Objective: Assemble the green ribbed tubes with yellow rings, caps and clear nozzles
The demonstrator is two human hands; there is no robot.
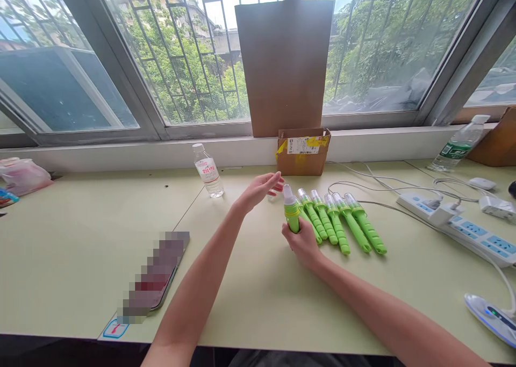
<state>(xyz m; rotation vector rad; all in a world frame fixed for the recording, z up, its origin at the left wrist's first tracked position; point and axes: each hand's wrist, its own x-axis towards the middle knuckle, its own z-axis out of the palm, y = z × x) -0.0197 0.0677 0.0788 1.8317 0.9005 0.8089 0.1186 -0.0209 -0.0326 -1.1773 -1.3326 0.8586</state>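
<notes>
My right hand (303, 242) is wrapped around the lower part of a green stick (291, 210) with a yellow-ringed neck and a clear top, held nearly upright. Just left of that top, my left hand (260, 188) is open, its fingers stretched out and apart from the stick. Something small and clear (272, 195) shows beneath its fingers, too indistinct to name. To the right of my right hand, several similar green sticks (337, 224) with ridged handles and clear tops lie side by side. One of them is partly hidden behind the held stick.
A small cardboard box (302, 160) stands by the window wall. A water bottle (208, 172) and a phone (161, 273) are on the left; a power strip (459, 224), cables and another bottle (457, 145) are on the right. A plastic bag (26, 178) lies far left.
</notes>
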